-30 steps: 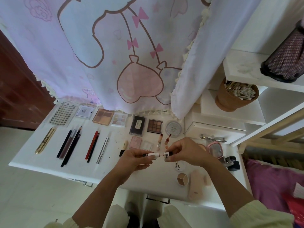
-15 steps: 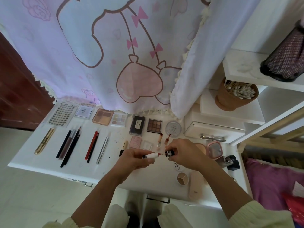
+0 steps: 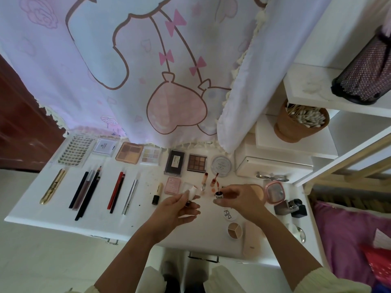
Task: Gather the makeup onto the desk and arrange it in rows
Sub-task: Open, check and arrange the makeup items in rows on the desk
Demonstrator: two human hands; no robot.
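Makeup lies in rows on the white desk [image 3: 63, 216]. Palettes line the back, among them a lash tray [image 3: 76, 150], a peach palette [image 3: 129, 152] and a brown palette [image 3: 196, 163]. Pencils [image 3: 87, 192] and a gold tube [image 3: 53, 186] lie in front. My left hand [image 3: 179, 206] grips a white lip-gloss tube [image 3: 192, 191]. My right hand [image 3: 239, 197] pinches its black cap with wand [image 3: 219, 194], apart from the tube. Two small lip tubes [image 3: 209, 181] lie just beyond my hands.
A pink compact [image 3: 274, 191], a round concealer pot [image 3: 234, 230], a beige case [image 3: 251, 240] and a dark bottle [image 3: 293, 207] sit at the right. A white box [image 3: 273, 166], a cotton-swab pot [image 3: 300, 120] and shelves stand beyond. A curtain [image 3: 148, 70] hangs behind the desk.
The tube was whole between both hands; now my right hand has pulled the cap off to the right and my left hand has tilted the tube upward.
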